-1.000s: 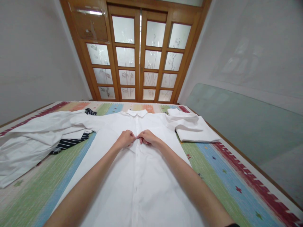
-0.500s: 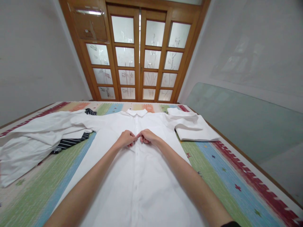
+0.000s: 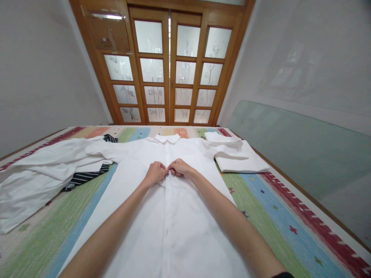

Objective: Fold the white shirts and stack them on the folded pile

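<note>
A white collared shirt (image 3: 139, 235) lies spread front side up, its collar (image 3: 167, 138) at the far end and its button placket running down the middle toward me. My left hand (image 3: 157, 172) and my right hand (image 3: 179, 167) meet at the placket, on the chest part below the collar. The fingers of both are closed in a pinch on the placket edge, fingertips nearly touching. Any button between them is too small or hidden to make out.
More white cloth (image 3: 43, 170) lies at the left, with black striped fabric (image 3: 89, 175) under it. A folded white cloth (image 3: 243, 160) is at the right. Everything rests on a striped, patterned table cover (image 3: 269, 220). Beyond stand wooden glazed doors (image 3: 171, 92); a glass panel (image 3: 290, 135) leans at right.
Both hands stay at the same spot on the placket, with only slight shifts of the fingers. The view has tilted a little.
</note>
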Motion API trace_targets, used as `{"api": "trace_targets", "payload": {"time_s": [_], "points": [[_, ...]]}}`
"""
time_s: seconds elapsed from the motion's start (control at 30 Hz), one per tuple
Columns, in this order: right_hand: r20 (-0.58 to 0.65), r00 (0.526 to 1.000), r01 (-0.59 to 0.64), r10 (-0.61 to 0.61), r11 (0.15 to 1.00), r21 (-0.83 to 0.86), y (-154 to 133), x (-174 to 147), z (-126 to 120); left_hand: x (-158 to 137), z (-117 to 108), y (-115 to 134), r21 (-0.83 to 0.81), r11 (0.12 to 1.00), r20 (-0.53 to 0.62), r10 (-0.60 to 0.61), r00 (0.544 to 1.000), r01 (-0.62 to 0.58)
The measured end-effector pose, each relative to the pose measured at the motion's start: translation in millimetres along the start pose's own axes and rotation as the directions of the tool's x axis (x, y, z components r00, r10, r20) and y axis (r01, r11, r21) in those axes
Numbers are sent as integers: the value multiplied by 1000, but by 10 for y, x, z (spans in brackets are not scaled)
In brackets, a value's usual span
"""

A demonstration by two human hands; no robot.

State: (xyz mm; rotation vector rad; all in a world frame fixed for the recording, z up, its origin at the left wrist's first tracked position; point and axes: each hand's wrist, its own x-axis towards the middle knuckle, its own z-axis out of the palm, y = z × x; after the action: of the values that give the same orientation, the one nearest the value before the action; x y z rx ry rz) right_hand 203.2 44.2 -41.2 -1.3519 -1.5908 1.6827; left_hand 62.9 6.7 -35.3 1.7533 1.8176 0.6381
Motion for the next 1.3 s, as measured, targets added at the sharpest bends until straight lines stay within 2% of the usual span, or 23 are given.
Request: {"api": "trace_targets", "payload": {"time_s": [0.13,0.27,0.43,0.5,0.63,0.7,0.83,1.03,1.17,1.3], "points": [[-36,999,-11,12,1000,7,2,23,21,-29,89,34,210,977,-113,71,991,-46],[-26,999,-20,20,1000,-7,11,33,8,-46,109,59,252,967,-107,61,992,-33],[0,1000,18,-18,996,-85,55,41,-32,-30,82,36,171,985,-122,57,991,-35],[15,999,39,-37,991,-125,74,49,-44,-12,67,0,72,997,-105,46,993,-39],[29,998,51,-48,987,-150,93,68,-44,19,17,-81,-244,968,55,-46,997,58],[34,998,57,-53,987,-148,92,71,-36,22,-11,-95,-312,946,97,-64,993,91],[41,997,76,-70,982,-174,87,64,-24,12,-41,-63,-338,934,117,-85,990,120],[61,993,116,-106,971,-208,94,68,-39,21,-16,-40,-397,890,142,-180,973,222],[74,994,97,-85,980,-174,93,55,-51,25,-1,-54,-435,869,139,-193,971,235],[36,996,80,-76,985,-152,76,29,-41,37,-6,-57,-461,849,171,-199,965,257]]}}
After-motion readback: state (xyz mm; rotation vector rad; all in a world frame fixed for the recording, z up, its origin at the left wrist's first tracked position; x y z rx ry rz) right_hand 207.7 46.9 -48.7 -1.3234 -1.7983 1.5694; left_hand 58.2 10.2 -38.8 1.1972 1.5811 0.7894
